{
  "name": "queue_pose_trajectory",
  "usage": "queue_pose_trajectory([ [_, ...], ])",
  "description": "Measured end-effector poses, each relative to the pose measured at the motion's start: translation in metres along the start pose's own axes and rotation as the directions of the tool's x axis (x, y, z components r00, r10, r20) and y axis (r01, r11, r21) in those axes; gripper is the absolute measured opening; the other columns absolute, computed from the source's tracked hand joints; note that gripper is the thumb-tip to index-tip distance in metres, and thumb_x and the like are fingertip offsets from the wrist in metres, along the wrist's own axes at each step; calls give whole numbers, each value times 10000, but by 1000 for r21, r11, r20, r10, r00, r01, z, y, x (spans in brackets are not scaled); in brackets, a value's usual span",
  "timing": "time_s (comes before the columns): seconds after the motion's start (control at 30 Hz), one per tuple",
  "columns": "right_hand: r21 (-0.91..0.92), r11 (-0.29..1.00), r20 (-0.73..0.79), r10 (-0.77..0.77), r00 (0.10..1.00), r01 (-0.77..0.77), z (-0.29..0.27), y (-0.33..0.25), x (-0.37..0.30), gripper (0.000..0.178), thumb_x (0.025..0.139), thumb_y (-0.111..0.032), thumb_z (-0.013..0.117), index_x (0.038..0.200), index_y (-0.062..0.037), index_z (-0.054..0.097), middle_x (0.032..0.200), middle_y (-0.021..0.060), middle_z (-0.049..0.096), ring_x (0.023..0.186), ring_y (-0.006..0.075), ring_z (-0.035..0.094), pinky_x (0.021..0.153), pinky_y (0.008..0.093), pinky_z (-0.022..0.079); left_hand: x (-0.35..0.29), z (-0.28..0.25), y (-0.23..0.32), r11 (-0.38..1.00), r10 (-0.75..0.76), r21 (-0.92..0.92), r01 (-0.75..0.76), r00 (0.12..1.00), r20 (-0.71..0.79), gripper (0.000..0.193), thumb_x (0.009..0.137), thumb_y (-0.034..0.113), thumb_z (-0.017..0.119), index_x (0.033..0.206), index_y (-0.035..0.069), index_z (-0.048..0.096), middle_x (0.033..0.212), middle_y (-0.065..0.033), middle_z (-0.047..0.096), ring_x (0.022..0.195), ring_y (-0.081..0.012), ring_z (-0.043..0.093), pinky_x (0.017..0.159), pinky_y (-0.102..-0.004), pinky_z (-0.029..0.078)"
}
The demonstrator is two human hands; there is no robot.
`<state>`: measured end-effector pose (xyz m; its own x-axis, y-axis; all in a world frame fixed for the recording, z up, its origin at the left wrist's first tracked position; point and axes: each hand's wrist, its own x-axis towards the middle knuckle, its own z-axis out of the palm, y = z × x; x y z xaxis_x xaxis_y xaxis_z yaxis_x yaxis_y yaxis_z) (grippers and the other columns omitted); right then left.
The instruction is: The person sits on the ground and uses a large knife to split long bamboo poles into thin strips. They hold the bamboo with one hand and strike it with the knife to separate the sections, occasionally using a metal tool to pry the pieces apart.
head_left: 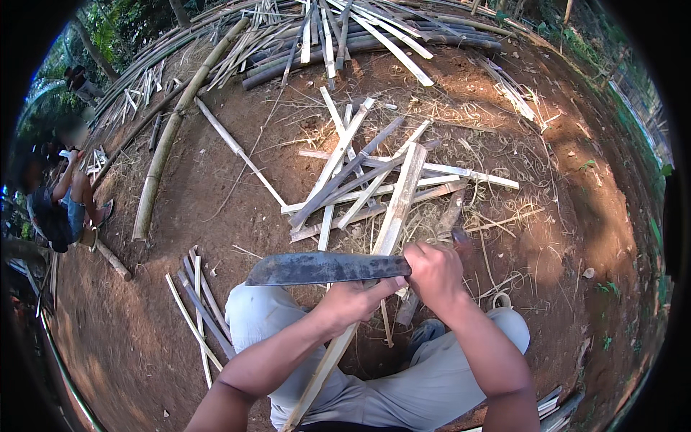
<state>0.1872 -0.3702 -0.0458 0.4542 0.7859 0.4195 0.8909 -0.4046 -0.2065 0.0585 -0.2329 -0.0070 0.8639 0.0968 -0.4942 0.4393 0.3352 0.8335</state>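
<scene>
My right hand [436, 275] is wrapped round the handle of a machete [324, 268]. Its long dark blade points left, lying across a split bamboo strip [400, 205] above my knees. Just below the blade, my left hand [351, 306] is closed on that strip, its thumb stretched toward my right hand. The strip slants from the far middle down to my lap. Whether the cutting edge touches the strip, I cannot tell. Beyond my hands lies a loose pile of split bamboo strips [353, 137] on the brown soil, among curly shavings [461, 147].
More split strips [201, 306] lie by my left knee. A long bamboo pole [162, 162] stretches along the left. Several poles and strips [374, 47] are heaped at the back. Another person [61, 187] sits at the far left. A short post [409, 306] stands between my legs.
</scene>
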Motion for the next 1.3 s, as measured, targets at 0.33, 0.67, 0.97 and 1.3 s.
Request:
queue_pose_trajectory([
  [0.33, -61, 967, 114, 251, 961, -246, 11, 3, 9, 113, 674, 22, 653, 755, -25, 590, 704, 162, 651, 634, 360, 668, 606, 457, 536, 5, -11, -11, 994, -38, -100, 39, 999, 12, 253, 933, 218, 683, 868, 129, 456, 608, 74, 395, 430, -17, 310, 376, -224, 218],
  [0.67, -94, 987, 171, 148, 974, -133, -2, 10, 18, 152, 798, 11, 599, 653, -36, 595, 611, 116, 646, 537, 254, 672, 494, 390, 538, 5, -11, -8, 992, -80, -93, 89, 992, 93, 365, 885, 154, 737, 764, 156, 392, 566, 71, 421, 415, -29, 337, 375, -218, 243],
  [0.97, -32, 999, 142, 38, 989, -34, 9, 14, 20, 172, 781, 54, 544, 638, -26, 596, 545, 176, 600, 487, 291, 650, 475, 416, 523, 10, -15, -23, 994, -101, -26, 102, 995, 14, 314, 881, 132, 716, 790, 132, 416, 579, 67, 408, 426, -32, 348, 379, -226, 249],
  [1.3, 103, 851, 58, 512, 857, -515, 18, 67, 29, 95, 771, -19, 601, 698, 40, 591, 617, 232, 606, 627, 356, 668, 612, 437, 511, -1, -12, -23, 984, -141, -89, 158, 975, 172, 301, 922, 140, 686, 794, 148, 414, 565, 75, 396, 422, -20, 340, 375, -225, 250],
])
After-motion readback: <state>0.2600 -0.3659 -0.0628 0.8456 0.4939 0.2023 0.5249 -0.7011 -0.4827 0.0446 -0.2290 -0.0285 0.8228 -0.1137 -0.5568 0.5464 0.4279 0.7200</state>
